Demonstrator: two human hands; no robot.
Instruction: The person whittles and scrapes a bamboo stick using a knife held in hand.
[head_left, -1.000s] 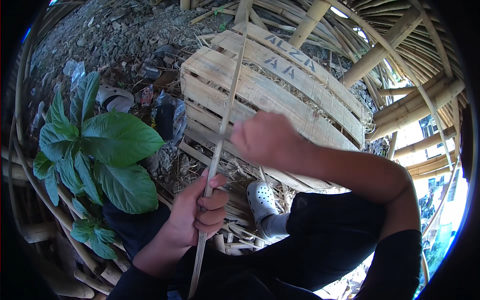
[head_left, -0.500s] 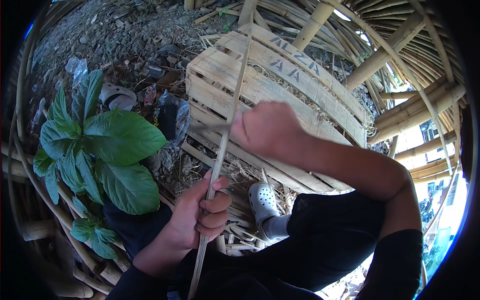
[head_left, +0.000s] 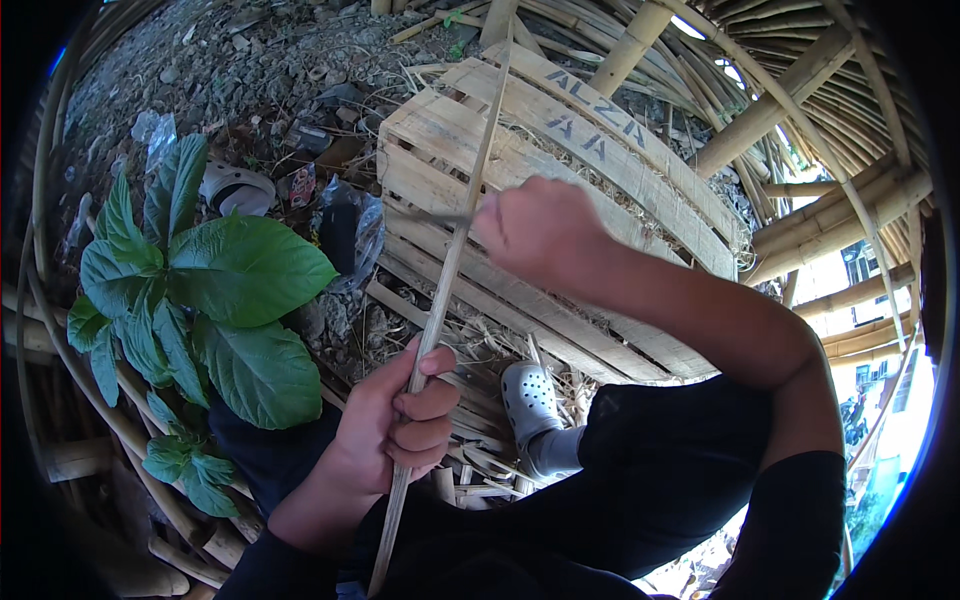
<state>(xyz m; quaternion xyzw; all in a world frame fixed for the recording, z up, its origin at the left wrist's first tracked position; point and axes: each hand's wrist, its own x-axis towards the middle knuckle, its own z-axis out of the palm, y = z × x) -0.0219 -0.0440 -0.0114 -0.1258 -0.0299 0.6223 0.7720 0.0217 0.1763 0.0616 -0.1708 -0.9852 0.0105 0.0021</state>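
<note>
A long, thin bamboo strip (head_left: 440, 290) slants from my lap up toward the far side, over the wooden crate. Wrapped round its lower part is my left hand (head_left: 398, 420), fingers closed. Farther up, my right hand (head_left: 540, 228) is a closed fist beside the strip, gripping a knife whose dark blade (head_left: 430, 216) lies across the strip and points left. The knife's handle is hidden inside the fist, and the blade is slightly blurred.
A slatted wooden crate (head_left: 430, 125) stands in front of me. Left is a broad-leaved green plant (head_left: 250, 270), with a loose clog (head_left: 237, 188) and plastic litter beyond it. Bamboo poles (head_left: 765, 125) rise at the right. My foot wears a grey clog (head_left: 530, 400).
My right hand and the knife have shifted a little up along the strip, away from me. My left hand keeps its grip, moved only slightly.
</note>
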